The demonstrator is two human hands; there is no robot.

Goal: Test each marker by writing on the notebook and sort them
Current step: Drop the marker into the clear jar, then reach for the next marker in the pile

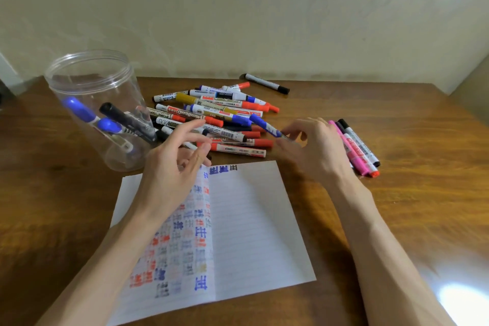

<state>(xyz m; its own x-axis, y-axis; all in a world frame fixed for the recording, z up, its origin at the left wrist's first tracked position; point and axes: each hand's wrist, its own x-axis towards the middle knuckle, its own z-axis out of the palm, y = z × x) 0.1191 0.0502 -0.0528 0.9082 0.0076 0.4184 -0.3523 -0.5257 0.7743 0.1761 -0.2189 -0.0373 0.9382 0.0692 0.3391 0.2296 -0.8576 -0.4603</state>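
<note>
Two hands hover mid-table. Right hand [312, 148] pinches the tail end of a blue marker [264, 126] lying on the marker pile [217, 111], toward the far edge. Left hand [172, 167] is loosely spread, holding nothing, above the notebook [251, 219] at the near edge. Est. handling: marker light, stiff, w/ smooth, slippery barrel; grip mid-barrel, not cap. Jar [79, 79], left edge, holds blue & black markers.

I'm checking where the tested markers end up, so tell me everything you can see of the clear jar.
The clear jar looks like transparent plastic: a wide cylinder with a ridged rim and no lid on. It stands mouth up on the wooden table, left of the marker pile. Inside lean two blue-capped markers and a black one.
</note>
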